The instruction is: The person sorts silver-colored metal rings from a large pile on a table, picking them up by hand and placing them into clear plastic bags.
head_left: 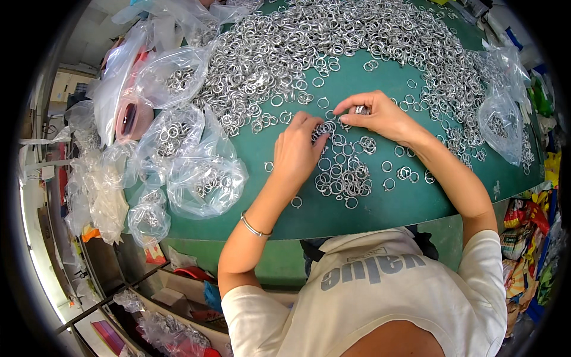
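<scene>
Small silvery metal rings, each with a little nub, lie on the green table (267, 220). My left hand (295, 146) wears a bangle at the wrist; its curled fingers and thumb close on a few rings (324, 129) at the tabletop. Just to the right, my right hand (380, 118) keeps a short stack of rings (361, 110) in its bent fingers. Its thumb and forefinger nearly meet, and whether a ring sits between their tips is too small to tell. Below both hands is a loose cluster of rings (346, 175).
A large heap of rings (333, 30) curves across the far side and down the right. Clear plastic bags of rings (205, 184) crowd the left, beside a pink basket (129, 116). Another bag (501, 128) rests at the right edge. Shelves with bags (172, 327) stand below left.
</scene>
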{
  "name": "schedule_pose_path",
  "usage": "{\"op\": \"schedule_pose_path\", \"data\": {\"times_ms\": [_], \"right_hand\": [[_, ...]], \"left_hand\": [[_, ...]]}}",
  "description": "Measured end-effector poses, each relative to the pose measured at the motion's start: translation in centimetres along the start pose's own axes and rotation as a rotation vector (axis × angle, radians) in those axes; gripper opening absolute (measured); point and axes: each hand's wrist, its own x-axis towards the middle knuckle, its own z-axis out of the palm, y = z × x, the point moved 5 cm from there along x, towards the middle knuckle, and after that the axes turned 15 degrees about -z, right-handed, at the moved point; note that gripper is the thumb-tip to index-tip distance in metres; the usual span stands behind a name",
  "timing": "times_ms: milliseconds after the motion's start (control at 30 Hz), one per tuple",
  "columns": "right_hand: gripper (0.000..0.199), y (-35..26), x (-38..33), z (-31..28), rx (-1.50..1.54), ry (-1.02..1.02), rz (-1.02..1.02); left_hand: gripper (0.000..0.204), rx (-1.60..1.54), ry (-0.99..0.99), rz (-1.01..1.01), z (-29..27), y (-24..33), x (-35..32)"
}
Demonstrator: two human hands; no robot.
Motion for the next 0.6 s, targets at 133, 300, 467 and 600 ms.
{"op": "schedule_pose_path", "data": {"times_ms": [133, 300, 467, 600], "right_hand": [[0.018, -1.1, 0.1, -0.3, -0.34, -0.059, -0.089], [0.017, -0.1, 0.3, -0.3, -0.59, -0.075, -0.091], [0.022, -0.9, 0.8, 1.0, -0.861, -0.066, -0.379], [0.022, -0.2, 0.7, 2.7, -0.94, -0.273, -0.255]], "left_hand": [[0.017, -0.409, -0.104, -0.277, -1.3, -1.6, 0.7], [0.024, -0.924, -0.398, -0.625, -1.7, -3.5, -0.6], [0.027, -0.704, -0.153, -0.595, -2.9, -4.5, -0.8], [0.028, -0.792, -0.244, -0.592, -1.9, -4.9, -0.9]]}}
